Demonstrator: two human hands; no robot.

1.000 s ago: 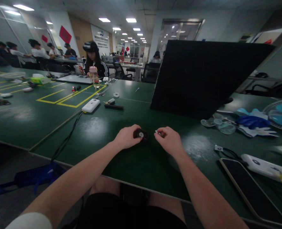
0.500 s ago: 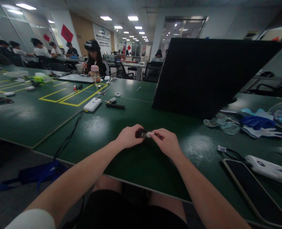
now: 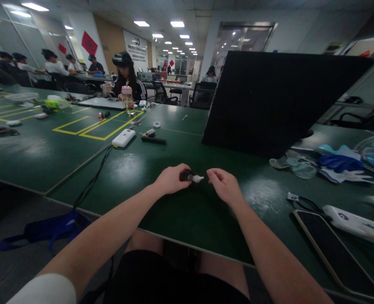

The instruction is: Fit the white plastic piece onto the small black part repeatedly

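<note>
My left hand (image 3: 172, 179) is closed around a small dark object with a white pointed tip (image 3: 198, 179), which sticks out to the right past my thumb. A round grey face shows on the dark body; most of the rest is hidden in my palm. My right hand (image 3: 223, 184) is just right of the tip and does not touch it. Its fingers are curled in, thumb against index finger. Whether something small is between them cannot be seen. Both hands are above the green table (image 3: 180, 219) near its front edge.
A large black panel (image 3: 269, 101) stands ahead right. On the right lie a phone (image 3: 335, 253), a white power bank (image 3: 353, 221) and gloves (image 3: 342, 162). Ahead left are another power bank (image 3: 124, 138), a black bar (image 3: 153, 139) and a bottle (image 3: 128, 101). A person (image 3: 126, 78) sits across.
My right hand has moved off the white part to the right, so its pointed tip now shows. My left hand keeps its hold on the dark object, almost in place.
</note>
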